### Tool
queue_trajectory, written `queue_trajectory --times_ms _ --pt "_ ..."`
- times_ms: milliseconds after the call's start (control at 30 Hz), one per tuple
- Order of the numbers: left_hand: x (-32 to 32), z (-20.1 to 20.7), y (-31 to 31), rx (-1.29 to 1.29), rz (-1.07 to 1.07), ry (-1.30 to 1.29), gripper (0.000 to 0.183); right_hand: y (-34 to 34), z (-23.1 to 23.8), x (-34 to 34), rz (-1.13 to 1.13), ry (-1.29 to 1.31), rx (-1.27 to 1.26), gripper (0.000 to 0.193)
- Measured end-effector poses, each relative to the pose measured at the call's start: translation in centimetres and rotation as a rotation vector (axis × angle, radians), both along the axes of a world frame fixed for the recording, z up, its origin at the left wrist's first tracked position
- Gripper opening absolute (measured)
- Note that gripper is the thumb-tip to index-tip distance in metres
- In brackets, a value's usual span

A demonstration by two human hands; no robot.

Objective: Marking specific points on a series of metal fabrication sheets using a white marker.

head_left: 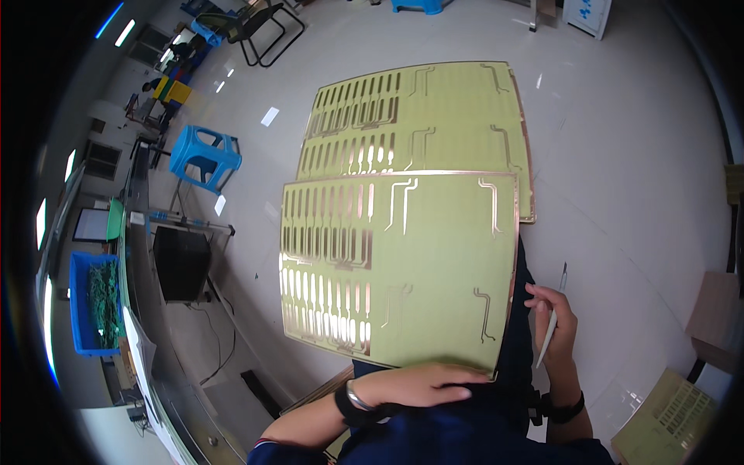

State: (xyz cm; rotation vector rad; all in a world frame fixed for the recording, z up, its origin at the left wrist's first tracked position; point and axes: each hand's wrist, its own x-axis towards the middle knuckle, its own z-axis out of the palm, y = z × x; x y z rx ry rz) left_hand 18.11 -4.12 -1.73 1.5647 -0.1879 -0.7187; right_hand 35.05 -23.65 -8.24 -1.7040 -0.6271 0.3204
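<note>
A large yellow-green circuit board panel (442,248) with copper traces and rows of slots lies before me, over my lap. A second, similar panel (461,108) extends beyond it, its near part covered by the first. My left hand (426,385) rests along the near edge of the front panel, fingers stretched toward its lower right corner. Off the panel's right edge, my right hand (559,325) grips a slim, pale pen-like tool (549,341) between thumb and fingers. Its thin dark tip points away from me; whether it is a blade cannot be made out.
Another similar panel (668,418) lies at the lower right, near a brownish box (713,322). On the left, a bench holds a blue bin (80,310) of green pieces, with a black box (182,263) beneath. A blue stool (205,155) and a black chair (260,27) stand farther off.
</note>
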Motion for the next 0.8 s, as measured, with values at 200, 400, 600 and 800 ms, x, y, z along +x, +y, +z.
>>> queue_trajectory --times_ms 200,400,600,800 --pt "-9.8 -1.9 3.0 -0.089 0.328 0.499 0.038 2.8 1.5 -1.3 0.122 -0.430 0.021 0.019" --pt "-14.5 -3.8 2.1 -0.457 0.789 0.789 0.039 4.0 1.7 -3.3 0.273 -0.507 -0.017 0.028" --pt "-14.3 -4.2 2.0 -0.626 0.969 0.740 0.040 4.0 1.8 -4.9 0.334 -0.587 -0.130 0.035" --pt "-15.4 -6.2 1.3 -0.807 1.147 0.608 0.038 4.6 3.2 -7.5 0.601 -0.631 -0.377 0.039"
